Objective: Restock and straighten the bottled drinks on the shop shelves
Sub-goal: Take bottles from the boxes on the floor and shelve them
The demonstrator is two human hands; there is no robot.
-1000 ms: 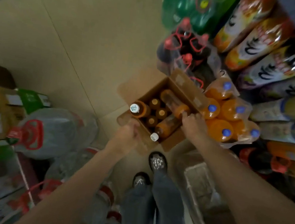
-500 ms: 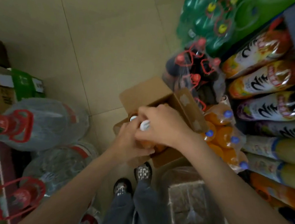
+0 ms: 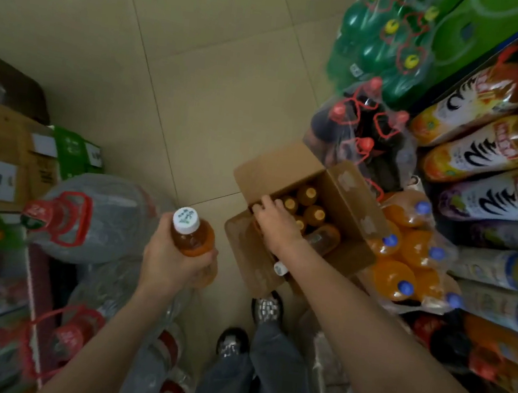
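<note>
Cardboard box [image 3: 289,170] on floor, amber bottles upright inside. My left hand [image 3: 173,261] wraps one bottle [image 3: 193,237], lifted clear. My right hand [image 3: 276,221] reaches in, fingers curled over a cap; grip unconfirmed. Seat fingers round neck, lift straight up.

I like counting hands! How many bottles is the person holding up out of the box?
1. The left hand holds one amber bottle with a white cap, left of the cardboard box. The right hand reaches into the box; more bottles sit there, some perhaps hidden.
</note>
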